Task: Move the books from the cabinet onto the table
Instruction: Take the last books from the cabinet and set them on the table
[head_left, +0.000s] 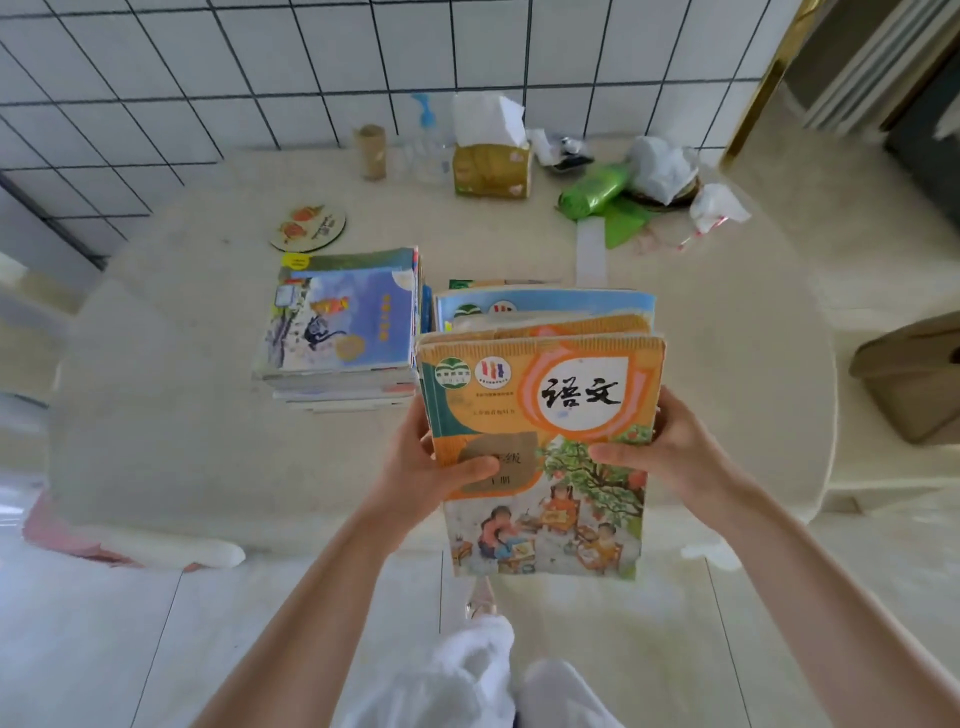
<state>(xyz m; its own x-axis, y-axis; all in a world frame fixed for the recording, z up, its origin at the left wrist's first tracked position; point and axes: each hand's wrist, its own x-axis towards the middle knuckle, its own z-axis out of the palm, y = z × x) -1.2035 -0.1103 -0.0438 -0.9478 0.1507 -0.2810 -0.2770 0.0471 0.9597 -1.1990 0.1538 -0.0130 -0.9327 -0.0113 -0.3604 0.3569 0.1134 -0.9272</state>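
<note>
Head view: book bundle (543, 415) gripped between left hand (431, 467) and right hand (670, 447), thumbs on orange cover.

Worn paper covers with frayed edges on the books (545, 415); smooth pale stone-like worktop (182, 389); glossy white tiled wall (156, 78); crinkled green plastic bag (597, 189); cardboard tube (370, 151).
</note>
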